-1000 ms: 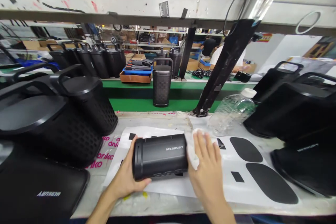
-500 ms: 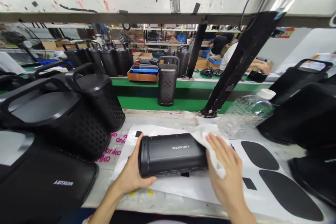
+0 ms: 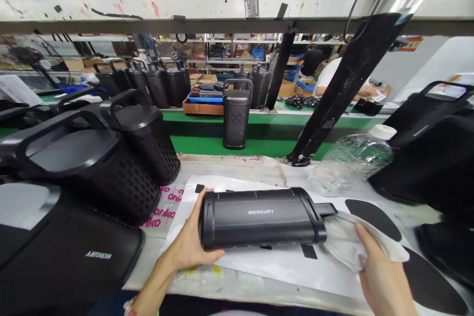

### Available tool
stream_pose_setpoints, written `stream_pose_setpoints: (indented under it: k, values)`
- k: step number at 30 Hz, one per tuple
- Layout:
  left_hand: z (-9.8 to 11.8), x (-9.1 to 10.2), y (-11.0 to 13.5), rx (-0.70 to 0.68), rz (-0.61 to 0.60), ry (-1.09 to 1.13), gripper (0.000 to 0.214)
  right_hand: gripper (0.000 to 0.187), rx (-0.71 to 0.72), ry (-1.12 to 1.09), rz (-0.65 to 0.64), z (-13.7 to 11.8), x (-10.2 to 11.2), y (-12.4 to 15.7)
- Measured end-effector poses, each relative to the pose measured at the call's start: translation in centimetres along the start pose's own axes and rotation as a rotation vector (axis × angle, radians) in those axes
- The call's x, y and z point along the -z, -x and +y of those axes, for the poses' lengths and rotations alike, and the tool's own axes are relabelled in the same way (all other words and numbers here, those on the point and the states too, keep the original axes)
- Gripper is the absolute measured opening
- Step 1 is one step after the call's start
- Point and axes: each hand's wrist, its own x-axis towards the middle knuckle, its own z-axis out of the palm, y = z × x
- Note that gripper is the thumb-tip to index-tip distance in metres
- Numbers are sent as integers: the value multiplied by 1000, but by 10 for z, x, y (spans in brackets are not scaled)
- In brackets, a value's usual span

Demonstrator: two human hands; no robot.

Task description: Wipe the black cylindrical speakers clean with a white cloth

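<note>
A black MERKURY speaker point(image 3: 261, 217) lies on its side on a white sheet point(image 3: 281, 269) at the near edge of the bench. My left hand point(image 3: 188, 247) cups its left end, fingers wrapped round the rim. My right hand point(image 3: 383, 281) is off the speaker's right end, closed on a white cloth point(image 3: 348, 242) that trails from the speaker's handle end.
Black speaker housings point(image 3: 92, 158) crowd the left, more stand on the right point(image 3: 433, 153). A clear plastic bottle point(image 3: 351, 160) lies behind the sheet. Black oval pads point(image 3: 372, 212) lie on the sheet at right. A speaker point(image 3: 236, 113) stands on the green conveyor. A person works beyond it.
My right hand slid the cloth rightwards along the speaker and off its end, uncovering the whole body and handle. The left hand kept its hold. The camera turned slightly.
</note>
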Motion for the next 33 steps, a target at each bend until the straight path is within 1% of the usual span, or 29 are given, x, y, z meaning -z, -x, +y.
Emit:
stream_pose_setpoints:
  k: [1,3,4,6,8,11,15,19,21,23,27,31,32,33]
  values:
    - [1,0,0,-9,2,-6,117,60,-9,17,42,-5,-6,4]
    - [2,0,2,-16,5,-19,118,62,39,86,137,-15,-15,13]
    - [2,-1,3,-17,5,-24,119,63,65,117,164,-19,-19,18]
    - [2,-2,5,-15,4,-32,120,61,110,157,151,-25,-25,27]
    - [2,-4,6,-15,6,-40,121,59,146,174,88,-28,-28,33]
    - [0,-6,6,-23,9,-52,121,58,157,181,42,-27,-31,37]
    - [-2,-6,6,-60,21,-58,121,60,142,187,39,-25,-32,37]
    - [-2,-5,6,-60,17,-63,123,74,110,183,32,-27,-32,39]
    - [-2,-5,6,-66,19,-64,125,77,95,181,24,-27,-32,40]
    - [-1,-5,5,-61,18,-56,125,75,95,179,19,-26,-32,40]
    - [1,-5,5,-33,14,-37,122,74,160,168,34,-24,-30,38]
    - [2,-5,6,-29,18,-36,121,67,118,203,50,-16,-30,35]
    - [1,-5,6,-27,20,-33,121,65,143,219,70,-11,-32,37]
    - [1,-5,5,-22,21,-30,121,63,217,245,78,-5,-36,42]
